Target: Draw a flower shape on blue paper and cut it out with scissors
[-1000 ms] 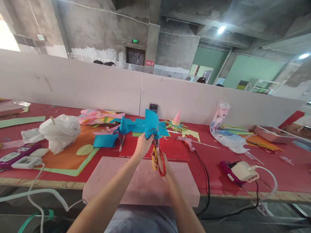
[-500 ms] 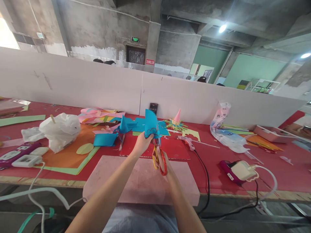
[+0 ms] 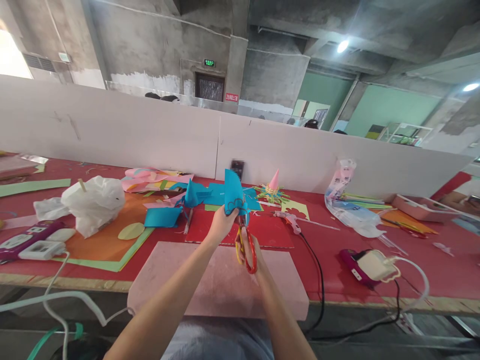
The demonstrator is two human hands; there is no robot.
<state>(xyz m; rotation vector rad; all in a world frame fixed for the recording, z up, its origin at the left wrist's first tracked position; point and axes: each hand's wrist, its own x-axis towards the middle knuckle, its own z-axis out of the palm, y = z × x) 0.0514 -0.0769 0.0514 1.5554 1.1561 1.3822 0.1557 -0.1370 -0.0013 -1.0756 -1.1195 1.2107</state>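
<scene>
My left hand (image 3: 224, 222) is closed on the lower edge of a piece of blue paper (image 3: 233, 189), which stands upright and has a dark scalloped outline drawn near its bottom. In my right hand (image 3: 250, 250) is a pair of scissors (image 3: 251, 257) with red and yellow handles. Their blades point up at the lower right of the paper, close by my left fingers; how far the blades are apart is hard to make out. Both hands are above a red board (image 3: 270, 232) and the pink foam block (image 3: 217, 282) in front of me.
A pink glue gun (image 3: 290, 221) with a black cord lies to the right. Behind it stands a pink cone (image 3: 275, 180) on a woven base. Leftward are blue paper pieces (image 3: 162, 217), a white plastic bag (image 3: 93, 200) and a purple power strip (image 3: 32, 237). Another power strip (image 3: 356, 267) sits right.
Very little differs. Both hands, the scissors and the blue paper keep nearly the same place, with only a slight shift of the whole view.
</scene>
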